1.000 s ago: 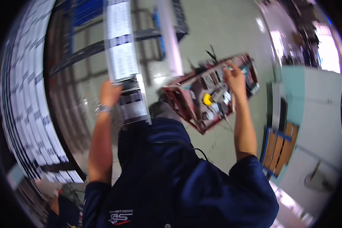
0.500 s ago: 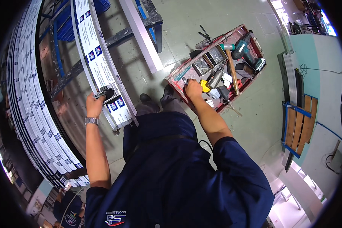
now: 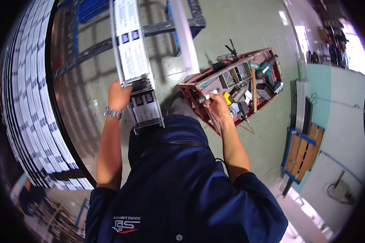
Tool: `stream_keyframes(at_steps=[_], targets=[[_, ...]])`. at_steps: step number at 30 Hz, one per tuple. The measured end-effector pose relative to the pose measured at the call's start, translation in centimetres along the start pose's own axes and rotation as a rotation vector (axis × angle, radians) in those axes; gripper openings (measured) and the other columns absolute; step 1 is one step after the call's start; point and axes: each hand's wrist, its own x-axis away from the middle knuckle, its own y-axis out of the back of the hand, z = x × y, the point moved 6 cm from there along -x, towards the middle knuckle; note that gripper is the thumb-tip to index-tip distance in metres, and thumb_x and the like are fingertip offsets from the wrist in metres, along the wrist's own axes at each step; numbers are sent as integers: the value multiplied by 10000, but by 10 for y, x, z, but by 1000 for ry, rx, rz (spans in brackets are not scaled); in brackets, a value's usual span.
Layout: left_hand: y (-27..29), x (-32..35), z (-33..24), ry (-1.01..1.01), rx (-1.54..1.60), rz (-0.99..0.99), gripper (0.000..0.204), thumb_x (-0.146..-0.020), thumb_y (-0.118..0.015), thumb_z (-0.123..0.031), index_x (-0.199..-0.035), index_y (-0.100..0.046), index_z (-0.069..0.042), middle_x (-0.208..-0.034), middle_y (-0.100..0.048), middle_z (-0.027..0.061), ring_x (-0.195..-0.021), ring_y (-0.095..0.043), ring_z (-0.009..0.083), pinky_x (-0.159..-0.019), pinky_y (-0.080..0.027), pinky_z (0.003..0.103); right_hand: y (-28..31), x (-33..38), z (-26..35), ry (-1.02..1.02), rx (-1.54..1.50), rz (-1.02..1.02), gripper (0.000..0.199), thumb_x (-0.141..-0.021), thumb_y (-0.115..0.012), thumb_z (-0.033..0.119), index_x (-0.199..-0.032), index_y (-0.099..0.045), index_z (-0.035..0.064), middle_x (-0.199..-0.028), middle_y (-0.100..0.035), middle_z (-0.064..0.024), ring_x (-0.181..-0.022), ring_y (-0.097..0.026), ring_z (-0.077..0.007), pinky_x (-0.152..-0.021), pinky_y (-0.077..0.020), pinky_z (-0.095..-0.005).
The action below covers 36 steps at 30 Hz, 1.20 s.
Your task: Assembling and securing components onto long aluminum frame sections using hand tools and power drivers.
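My left hand (image 3: 119, 95), with a metal watch on the wrist, is closed at the edge of a long aluminium profile (image 3: 130, 52) covered in printed white film. Its fingers grip a small dark fitting (image 3: 141, 84) that lies across the profile's channel near the end closest to me. My right hand (image 3: 218, 107) is closed on a short grey tool with a pale body (image 3: 207, 97), held over the near left end of a red toolbox (image 3: 190, 84). Its exact kind cannot be made out.
The toolbox holds a teal cordless drill (image 3: 266, 73), a wooden-handled hammer (image 3: 254, 91), a screw tray (image 3: 235, 75) and a yellow item (image 3: 227, 98). A dark, paint-spotted workbench frame (image 3: 158, 29) stands ahead. Wrapped profiles (image 3: 32, 105) are stacked at left. A wooden pallet (image 3: 302, 154) leans at right.
My right hand has lifted from inside the toolbox with the short grey tool in it. My left hand stays at the profile's near end. The whole view has shifted.
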Motion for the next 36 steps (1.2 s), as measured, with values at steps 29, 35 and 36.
stream_keyframes(at_steps=[29, 35, 36], targets=[[4, 13, -18, 94, 36, -24, 259, -746, -662, -70, -973, -625, 47, -952, -692, 261, -922, -669, 426, -869, -517, 466, -293, 8, 8, 767, 2393, 232, 300, -900, -657, 306, -792, -630, 27, -666, -670, -166, -579, -678, -341, -533, -551, -424], [6, 17, -18, 118, 47, -9, 295, -773, -647, -88, -1022, -611, 66, -973, -680, 290, -943, -662, 441, -880, -516, 477, -311, 6, -7, 660, 2630, 344, 198, -851, -614, 175, -728, -667, 28, -639, -676, -148, -576, -697, -302, -531, -567, -392], [7, 17, -19, 105, 45, -12, 306, -795, -627, -114, -1037, -605, 74, -957, -673, 314, -925, -664, 451, -878, -520, 486, -311, 4, -10, 599, 2708, 393, 171, -826, -601, 129, -715, -679, 25, -649, -683, -148, -587, -704, -297, -537, -570, -387]])
